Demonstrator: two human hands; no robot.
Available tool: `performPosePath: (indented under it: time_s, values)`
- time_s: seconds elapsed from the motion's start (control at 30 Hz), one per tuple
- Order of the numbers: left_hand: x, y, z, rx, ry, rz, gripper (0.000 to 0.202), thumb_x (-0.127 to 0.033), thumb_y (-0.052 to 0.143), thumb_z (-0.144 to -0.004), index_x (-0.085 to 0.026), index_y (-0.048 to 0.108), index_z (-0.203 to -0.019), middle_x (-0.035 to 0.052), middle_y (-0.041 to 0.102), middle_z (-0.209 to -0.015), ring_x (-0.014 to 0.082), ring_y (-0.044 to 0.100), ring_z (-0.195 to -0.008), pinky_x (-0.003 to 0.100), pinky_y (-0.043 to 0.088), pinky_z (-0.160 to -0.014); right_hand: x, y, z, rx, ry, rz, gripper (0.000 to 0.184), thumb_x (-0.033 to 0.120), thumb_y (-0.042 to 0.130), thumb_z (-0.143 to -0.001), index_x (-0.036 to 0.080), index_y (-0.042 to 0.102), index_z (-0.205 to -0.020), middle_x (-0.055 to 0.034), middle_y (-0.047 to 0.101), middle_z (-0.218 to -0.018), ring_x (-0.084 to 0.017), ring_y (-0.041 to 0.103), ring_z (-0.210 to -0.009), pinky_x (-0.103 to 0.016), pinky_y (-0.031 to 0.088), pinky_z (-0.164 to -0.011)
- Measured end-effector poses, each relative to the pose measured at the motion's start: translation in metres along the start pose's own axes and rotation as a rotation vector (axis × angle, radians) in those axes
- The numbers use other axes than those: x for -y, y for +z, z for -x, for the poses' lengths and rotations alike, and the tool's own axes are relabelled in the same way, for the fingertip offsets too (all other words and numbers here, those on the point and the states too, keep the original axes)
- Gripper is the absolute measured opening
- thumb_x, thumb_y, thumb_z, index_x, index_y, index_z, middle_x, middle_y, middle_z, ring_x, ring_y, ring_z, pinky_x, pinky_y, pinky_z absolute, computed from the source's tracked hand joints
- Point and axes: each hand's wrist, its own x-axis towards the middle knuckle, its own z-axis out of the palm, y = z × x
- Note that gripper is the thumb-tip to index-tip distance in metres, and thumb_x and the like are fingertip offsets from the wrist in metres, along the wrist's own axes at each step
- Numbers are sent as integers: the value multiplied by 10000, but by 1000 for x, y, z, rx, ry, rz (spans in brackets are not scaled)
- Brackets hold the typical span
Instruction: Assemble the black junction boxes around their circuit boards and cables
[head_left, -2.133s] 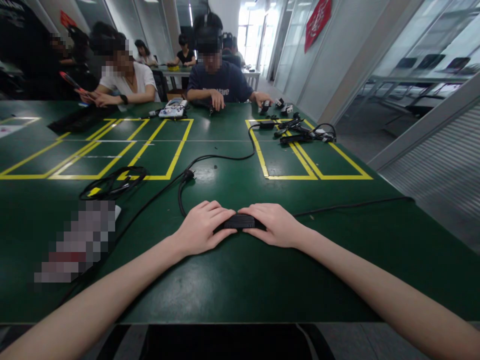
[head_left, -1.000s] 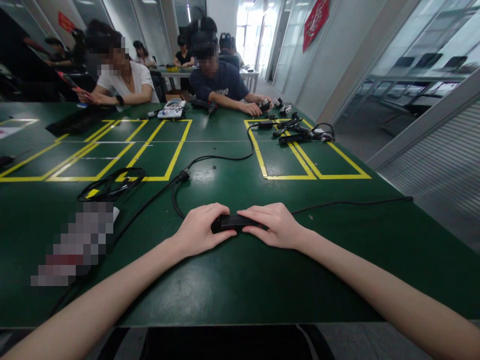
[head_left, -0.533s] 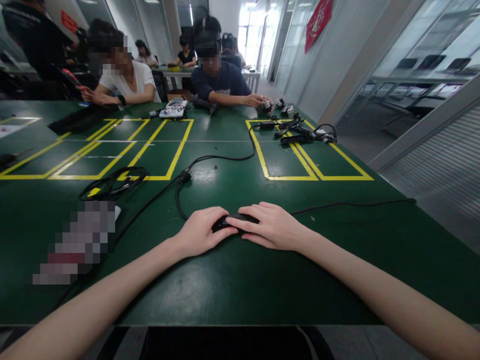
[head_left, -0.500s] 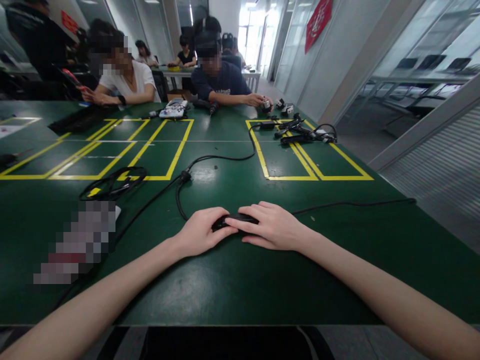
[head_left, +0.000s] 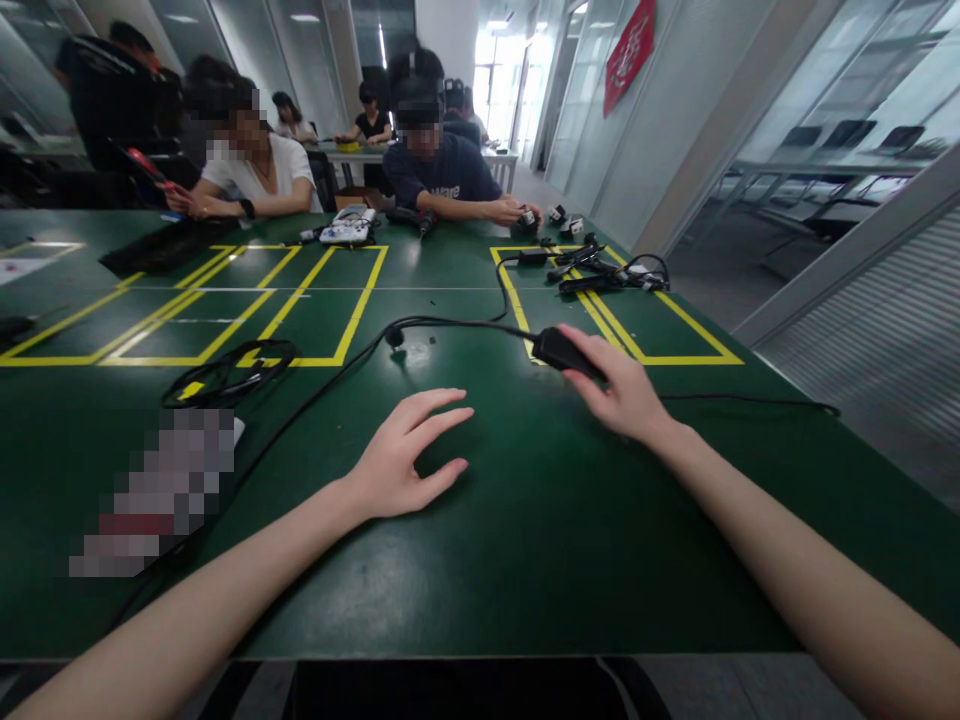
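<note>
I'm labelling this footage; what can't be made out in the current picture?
All in the head view:
Black device: near end covered by the right hand.
Black cable: lower stretch hidden by left forearm.
Object at left: mostly pixelated over.
Red banner: lettering too blurred to read.

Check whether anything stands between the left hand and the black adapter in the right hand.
Nothing visible does: green tabletop shows between the left hand and the black adapter, which the right hand grips.

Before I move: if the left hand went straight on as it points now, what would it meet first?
Probably the right hand, which holds the black corded device, though depth is unclear.
</note>
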Motion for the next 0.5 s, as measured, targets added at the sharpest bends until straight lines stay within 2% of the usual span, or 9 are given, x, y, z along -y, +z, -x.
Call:
performPosePath:
  time_s: [0.07, 0.13, 0.23, 0.33, 0.43, 0.5]
  values:
    - [2, 1, 0, 54, 14, 17, 390, -240, 659, -987, -213, 617, -1373, 156, 666, -1406, 293, 640, -1310, 501, 534, -1110, -14, -16, -4, -118, 220, 36, 560, 319, 470, -1014, 159, 493, -1550, -172, 662, -1414, -332, 644, -1271, -481, 518, -1065]
    - [3, 3, 1, 100, 15, 31, 341, -240, 651, -996, -209, 636, -1335, 141, 700, -1358, 277, 664, -1272, 486, 550, -1089, -23, -32, -8, -229, 460, 102, 571, 280, 419, -1006, 104, 486, -1545, -191, 604, -1504, -309, 575, -1383, -467, 448, -1155]
    - [4, 4, 1, 133, -8, 36, 306, -237, 630, -1008, -205, 649, -1312, 141, 700, -1366, 270, 674, -1257, 475, 570, -1061, -32, -50, -9, -309, 679, 165, 582, 255, 384, -1012, 42, 473, -1546, -220, 540, -1566, -271, 522, -1447, -398, 396, -1197]
    - [4, 4, 2, 144, -31, 37, 281, -237, 610, -1014, -213, 665, -1289, 143, 678, -1405, 270, 675, -1264, 470, 581, -1050, -45, -56, -2, -265, 800, 183, 576, 275, 424, -1014, 62, 498, -1544, -226, 572, -1531, -286, 559, -1404, -372, 436, -1142]
    - [4, 3, 2, 153, -46, 52, 273, -240, 607, -1014, -220, 674, -1278, 140, 682, -1398, 268, 674, -1269, 468, 582, -1056, -66, -53, 11, -149, 921, 264, 566, 335, 452, -1020, 128, 531, -1541, -219, 643, -1442, -342, 610, -1315, -419, 479, -1065]
    - [4, 3, 2, 157, -47, 58, 270, -236, 607, -1014, -215, 676, -1274, 142, 689, -1386, 268, 677, -1262, 468, 585, -1053, -83, -48, 20, -63, 916, 344, 563, 382, 455, -1021, 139, 562, -1517, -237, 684, -1356, -375, 652, -1211, -456, 503, -995]
